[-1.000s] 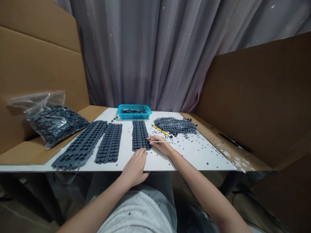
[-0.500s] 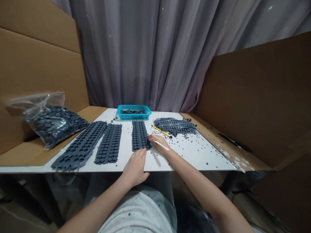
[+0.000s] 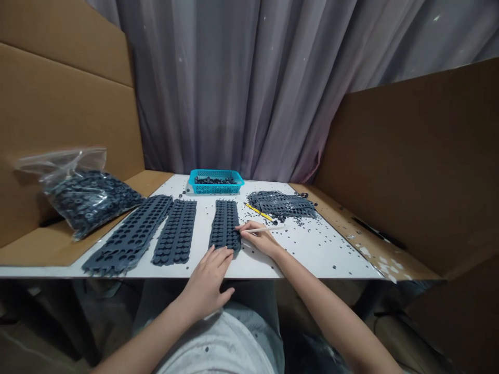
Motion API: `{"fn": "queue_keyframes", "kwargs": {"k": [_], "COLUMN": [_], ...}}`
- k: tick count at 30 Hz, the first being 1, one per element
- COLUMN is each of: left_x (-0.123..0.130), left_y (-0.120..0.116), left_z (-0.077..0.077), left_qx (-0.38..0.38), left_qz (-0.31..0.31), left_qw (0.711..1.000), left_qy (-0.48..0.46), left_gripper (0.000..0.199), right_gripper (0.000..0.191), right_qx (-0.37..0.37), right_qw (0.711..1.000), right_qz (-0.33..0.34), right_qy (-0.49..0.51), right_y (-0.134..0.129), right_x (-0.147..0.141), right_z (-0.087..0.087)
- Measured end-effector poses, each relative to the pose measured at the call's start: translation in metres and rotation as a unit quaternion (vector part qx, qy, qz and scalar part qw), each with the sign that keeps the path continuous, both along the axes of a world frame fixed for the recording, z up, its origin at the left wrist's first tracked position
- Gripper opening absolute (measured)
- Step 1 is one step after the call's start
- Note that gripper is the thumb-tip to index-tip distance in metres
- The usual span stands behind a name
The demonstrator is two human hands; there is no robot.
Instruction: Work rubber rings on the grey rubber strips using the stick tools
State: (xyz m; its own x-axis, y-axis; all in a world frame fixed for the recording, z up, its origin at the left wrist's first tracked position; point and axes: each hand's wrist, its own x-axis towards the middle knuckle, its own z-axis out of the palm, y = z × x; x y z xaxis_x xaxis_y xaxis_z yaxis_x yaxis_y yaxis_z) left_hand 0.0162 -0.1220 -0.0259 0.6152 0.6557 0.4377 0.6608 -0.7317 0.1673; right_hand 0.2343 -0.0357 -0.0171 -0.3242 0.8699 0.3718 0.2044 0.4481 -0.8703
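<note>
A dark grey moulded sheet (image 3: 224, 223) with rows of round pieces lies on the white table in front of me. Resting on its near edge are the fingers of my left hand (image 3: 208, 280), stretched out with the thumb apart. My right hand (image 3: 259, 239) pinches a thin white stick (image 3: 268, 229) at the sheet's right edge. The stick's tip is hidden by my fingers. Left of this sheet lies a similar sheet (image 3: 175, 231). Beyond that is a stack of longer sheets with open round holes (image 3: 128, 234).
A blue basket (image 3: 216, 189) of small dark pieces stands at the back. A clear bag (image 3: 91, 200) of dark rings leans at the left. On the right are a pile of punched sheets (image 3: 283, 203), a yellow stick (image 3: 258, 212) and scattered bits. Cardboard walls (image 3: 413, 166) flank the table.
The sheet under my hands has slid slightly toward me, and my left hand has drawn back a little. The white stick has swung from slanting down rightward to nearly level.
</note>
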Motion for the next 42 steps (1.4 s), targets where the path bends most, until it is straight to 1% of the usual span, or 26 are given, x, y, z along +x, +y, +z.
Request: {"fn": "queue_keyframes", "kwargs": {"k": [3, 5, 8, 10, 14, 20, 25, 28, 30, 32, 35, 37, 38, 40, 42], "left_x": [-0.004, -0.004, -0.002, -0.001, -0.001, -0.002, -0.002, -0.002, -0.002, -0.002, -0.001, -0.001, -0.001, -0.001, -0.001], "left_y": [-0.003, -0.003, -0.001, 0.0, 0.001, 0.001, 0.0, 0.0, 0.0, 0.0, 0.0, 0.0, 0.0, -0.001, 0.0], "left_z": [-0.008, -0.016, -0.025, -0.028, -0.028, -0.029, -0.03, -0.029, -0.029, -0.028, -0.028, -0.027, -0.027, -0.027, -0.027], "left_qx": [0.017, 0.037, 0.071, 0.082, 0.091, 0.094, 0.092, 0.085, 0.079, 0.076, 0.076, 0.078, 0.078, 0.078, 0.077], "left_qz": [-0.004, -0.004, 0.005, 0.011, 0.012, 0.011, 0.014, 0.016, 0.017, 0.016, 0.016, 0.016, 0.016, 0.015, 0.013], "left_qw": [1.0, 0.999, 0.997, 0.996, 0.995, 0.995, 0.995, 0.995, 0.996, 0.996, 0.995, 0.994, 0.994, 0.994, 0.994], "left_qy": [0.0, -0.005, -0.022, -0.032, -0.043, -0.044, -0.046, -0.046, -0.048, -0.054, -0.064, -0.068, -0.07, -0.072, -0.071], "left_gripper": [0.05, 0.047, 0.043, 0.041, 0.04, 0.04, 0.041, 0.041, 0.041, 0.042, 0.041, 0.041, 0.041, 0.042, 0.042], "right_gripper": [0.025, 0.025, 0.023, 0.021, 0.021, 0.021, 0.018, 0.019, 0.022, 0.022, 0.021, 0.022, 0.022, 0.021, 0.019], "right_qx": [-0.021, -0.022, 0.008, 0.03, 0.068, 0.133, 0.212, 0.235, 0.235, 0.214, 0.173, 0.16, 0.158, 0.143, 0.113], "right_qw": [1.0, 0.999, 0.999, 0.998, 0.995, 0.985, 0.96, 0.945, 0.941, 0.948, 0.963, 0.966, 0.966, 0.973, 0.986], "right_qz": [0.022, 0.035, 0.049, 0.057, 0.058, 0.06, 0.053, 0.037, 0.033, 0.018, -0.052, -0.099, -0.113, -0.107, -0.054], "right_qy": [0.0, -0.002, -0.009, -0.011, -0.035, -0.094, -0.175, -0.226, -0.243, -0.236, -0.199, -0.177, -0.171, -0.148, -0.109], "right_y": [-0.002, -0.004, -0.008, -0.012, -0.018, -0.019, -0.02, -0.019, -0.016, -0.01, -0.002, 0.0, 0.0, -0.004, -0.008], "right_x": [-0.001, -0.001, -0.002, -0.002, -0.002, 0.0, 0.0, 0.0, -0.001, 0.0, 0.004, 0.006, 0.007, 0.008, 0.006], "right_z": [0.0, -0.001, -0.001, -0.001, 0.0, -0.001, 0.003, 0.005, 0.004, 0.002, 0.0, 0.0, 0.0, 0.002, 0.002]}}
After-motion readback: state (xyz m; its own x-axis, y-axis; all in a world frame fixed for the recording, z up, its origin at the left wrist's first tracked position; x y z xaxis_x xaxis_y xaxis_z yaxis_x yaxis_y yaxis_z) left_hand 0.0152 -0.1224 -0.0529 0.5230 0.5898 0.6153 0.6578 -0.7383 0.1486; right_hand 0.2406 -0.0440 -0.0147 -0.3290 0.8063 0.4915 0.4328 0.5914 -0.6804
